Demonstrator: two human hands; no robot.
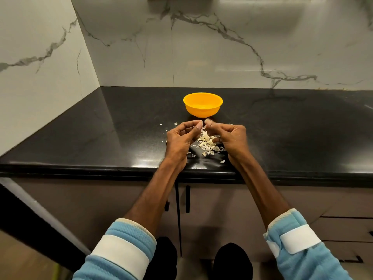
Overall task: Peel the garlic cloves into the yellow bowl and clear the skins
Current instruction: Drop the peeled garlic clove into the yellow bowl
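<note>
Down low, closest to me, are two black shapes [163, 253], and I cannot tell if they are my knees or my feet. Next come my fluffy blue sleeves. My left sleeve [129, 235] has a wide white band around it, and my right sleeve [314, 259] has a white strap. My bare arms reach out over brown cupboard doors [218, 209] with thin black handles [187, 199]. Some drawers [347, 225] are off to the right.

Then comes the shiny black desk [121, 128]. My two hands are over it, close to its front edge. My left hand [181, 136] and my right hand [228, 136] both have curled fingers, and their tips meet in the middle. Both hands pinch a small pale bit [207, 120] between them. It is too tiny for me to say if it is a garlic clove or just skin.

Under and between my hands is a pile of garlic skins [207, 143], white and flaky, lying on the desk. More little flakes [176, 124] are scattered around the pile, some by my left hand and some near the desk's edge.

Just past my fingertips sits the yellow bowl [201, 112]. It stands upright on the desk, near my hands but not touching them. I cannot tell what is inside it.

Behind it all is a white marble wall [201, 47] with grey lines. It wraps round the corner on my left.
</note>
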